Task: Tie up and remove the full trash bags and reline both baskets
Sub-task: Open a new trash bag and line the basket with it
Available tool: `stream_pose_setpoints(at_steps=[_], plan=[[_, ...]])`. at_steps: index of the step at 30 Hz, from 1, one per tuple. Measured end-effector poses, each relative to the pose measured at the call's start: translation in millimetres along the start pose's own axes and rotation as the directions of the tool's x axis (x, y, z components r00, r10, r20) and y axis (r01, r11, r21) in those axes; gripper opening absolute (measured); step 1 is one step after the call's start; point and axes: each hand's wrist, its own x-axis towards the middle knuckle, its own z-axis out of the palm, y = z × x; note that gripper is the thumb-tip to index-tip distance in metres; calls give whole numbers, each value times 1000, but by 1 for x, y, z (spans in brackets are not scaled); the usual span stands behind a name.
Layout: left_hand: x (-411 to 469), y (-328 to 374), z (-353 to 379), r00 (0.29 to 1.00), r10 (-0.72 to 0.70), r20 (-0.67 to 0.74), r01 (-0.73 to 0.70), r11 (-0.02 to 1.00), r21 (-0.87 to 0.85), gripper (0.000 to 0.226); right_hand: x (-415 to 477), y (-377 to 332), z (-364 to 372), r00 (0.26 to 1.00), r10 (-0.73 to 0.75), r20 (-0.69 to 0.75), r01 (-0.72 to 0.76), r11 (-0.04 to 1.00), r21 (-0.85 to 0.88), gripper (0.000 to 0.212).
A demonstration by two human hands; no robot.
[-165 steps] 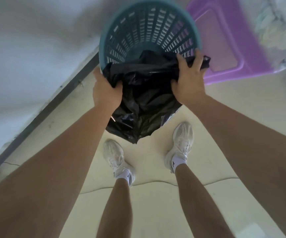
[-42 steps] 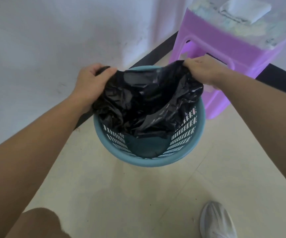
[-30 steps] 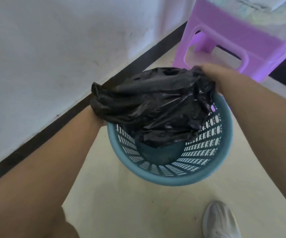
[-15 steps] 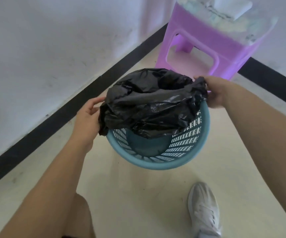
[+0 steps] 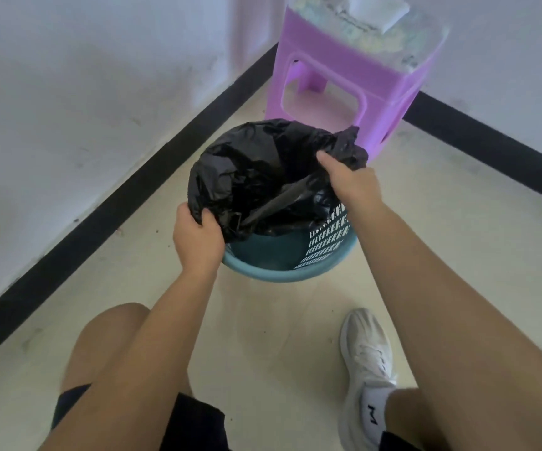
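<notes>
Relining the teal basket, bag mouth half seated

Nearest me, a white sneaker (image 5: 365, 362) is planted on the pale floor (image 5: 263, 320) as the person leans over; the left hand (image 5: 198, 239) is clenched on the near-left edge of the black trash bag (image 5: 263, 177), while the right hand (image 5: 349, 182) pinches the right side of the bag's mouth. A moment ago the left hand lay open beside the rim; now it has taken hold and the mouth gapes wider over the far rim of the basket (image 5: 282, 271), whose near rim is bare. I judge the liner needs pulling toward the near rim next. Beyond stands a purple stool (image 5: 344, 79) by the wall (image 5: 84, 76)
</notes>
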Motion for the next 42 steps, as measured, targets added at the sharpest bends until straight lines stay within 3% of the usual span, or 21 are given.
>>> stream_pose_setpoints(at_steps=[2,4,6,8,13,18,22,25,27,29,32,35,39,42], plan=[[11,3,4,1000,18,-15,-17,999,31,12,-3,9,4,996,-67,-55,61,992,-106,53],[21,4,5,998,41,-38,-38,997,61,16,-2,16,-1,989,-10,-151,25,994,103,35],[30,6,7,996,50,-79,-44,997,67,21,-4,20,-9,976,165,-143,-91,904,419,27],[38,12,9,991,32,-127,-22,997,80,38,-8,28,-10,955,294,-44,-209,770,603,24],[46,31,6,981,-126,-147,153,969,193,77,-23,50,10,936,348,-49,-249,755,606,41],[21,25,5,965,-244,-95,223,955,-195,49,-31,51,23,955,229,-191,-77,810,582,42],[1,-2,-1,896,-437,-82,337,786,-518,25,-47,68,35,978,162,-132,-44,776,629,35],[-6,-14,-11,883,-468,32,346,603,-719,15,-50,77,36,983,179,29,-135,615,777,23],[-8,-23,-14,879,-455,144,412,573,-708,16,-48,79,36,978,174,113,-195,589,784,19],[-9,-28,-12,875,-448,182,464,672,-578,24,-48,82,40,974,181,133,-222,689,689,25],[-15,-38,0,901,-418,119,434,842,-320,28,-52,95,53,989,148,-4,-129,876,464,42],[-15,-53,4,893,-442,84,449,883,-138,22,-51,114,60,996,65,-57,-47,961,274,47],[11,-55,-9,781,-611,129,620,733,-282,13,-32,111,49,983,160,90,-182,906,382,36],[28,-37,-22,794,-607,28,561,715,-416,8,-25,89,29,927,284,246,-374,746,550,12]])
